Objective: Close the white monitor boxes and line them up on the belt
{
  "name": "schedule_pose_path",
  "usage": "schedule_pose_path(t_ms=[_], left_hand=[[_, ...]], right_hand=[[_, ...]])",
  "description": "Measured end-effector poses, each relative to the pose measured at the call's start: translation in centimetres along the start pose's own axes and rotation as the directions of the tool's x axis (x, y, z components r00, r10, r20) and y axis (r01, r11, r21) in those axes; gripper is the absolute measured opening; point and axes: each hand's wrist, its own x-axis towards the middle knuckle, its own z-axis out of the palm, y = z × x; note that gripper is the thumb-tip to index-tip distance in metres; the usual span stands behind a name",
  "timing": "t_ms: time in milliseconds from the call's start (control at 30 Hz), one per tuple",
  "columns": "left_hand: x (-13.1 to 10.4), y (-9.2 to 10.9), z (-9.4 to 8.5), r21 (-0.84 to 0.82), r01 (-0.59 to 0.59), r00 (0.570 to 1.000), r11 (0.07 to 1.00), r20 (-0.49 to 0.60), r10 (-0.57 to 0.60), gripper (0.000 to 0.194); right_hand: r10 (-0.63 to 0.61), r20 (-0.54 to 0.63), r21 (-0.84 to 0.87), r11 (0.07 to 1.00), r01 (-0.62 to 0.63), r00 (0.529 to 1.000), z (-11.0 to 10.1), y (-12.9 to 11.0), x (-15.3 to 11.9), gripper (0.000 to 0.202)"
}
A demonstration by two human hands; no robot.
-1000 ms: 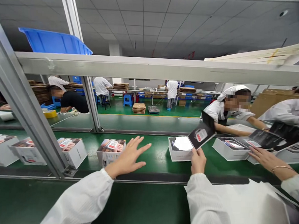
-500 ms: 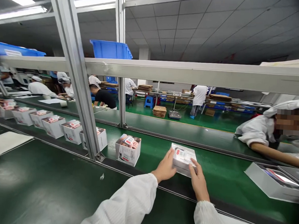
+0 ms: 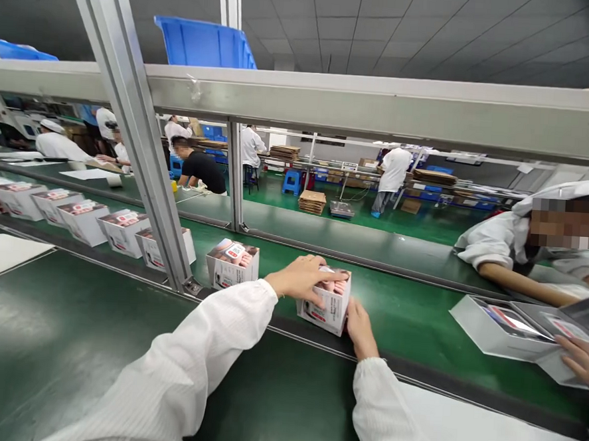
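A small white carton [image 3: 338, 308], printed with a photo on top and text on its sides, stands upright on the green conveyor belt in front of me. My left hand [image 3: 305, 279] grips it from the left, fingers over the top and thumb on the near face. Against its right side my right hand [image 3: 360, 328] presses, fingers partly hidden behind the carton. Just left of it stands a similar carton [image 3: 232, 264], apart from my left hand.
Several like cartons [image 3: 82, 224] line the belt to the left, beyond a slanting metal post [image 3: 131, 124]. On the right lie open white boxes [image 3: 500, 333], with a co-worker's hand [image 3: 583, 358] on one. A shelf beam [image 3: 331, 106] crosses above, carrying a blue bin [image 3: 205, 45].
The carton has been turned, so its photo face is now on top and its text face towards me. My left hand has moved onto its top. A co-worker's hand has appeared at right.
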Motion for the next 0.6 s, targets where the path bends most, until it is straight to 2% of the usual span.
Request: schedule_pose_path(t_ms=[100,167,300,433,500,600], left_hand=[[-0.1,-0.1,-0.1,0.076,0.052,0.998,0.996,0.019,-0.053,0.081],[-0.3,0.0,0.4,0.099,0.082,0.997,0.992,-0.001,-0.083,0.080],[-0.9,-0.4,0.8,0.088,0.119,0.993,0.989,-0.002,-0.119,0.079],[-1.9,-1.2,0.3,0.084,0.122,0.992,0.989,-0.005,-0.122,0.075],[-2.7,-0.5,0.1,0.104,0.156,0.987,0.982,-0.059,-0.150,0.075],[-4.6,3.3,0.8,0.071,0.239,0.951,0.968,-0.221,-0.218,0.080]], right_hand=[[-0.047,0.038,-0.140,0.989,0.052,0.998,1.0,-0.4,-0.4,0.059],[-0.070,0.072,-0.160,0.984,0.081,0.995,1.2,-0.7,-0.7,0.058],[-0.040,0.108,-0.071,0.996,0.048,0.993,1.1,-0.8,-1.3,0.055],[0.013,0.094,0.059,0.998,-0.019,0.996,1.1,-0.7,-1.3,0.060],[0.026,0.089,0.131,0.991,-0.038,0.996,0.8,-0.7,-1.3,0.062],[0.060,0.076,0.253,0.964,-0.077,0.995,-0.1,-0.2,-1.6,0.058]])
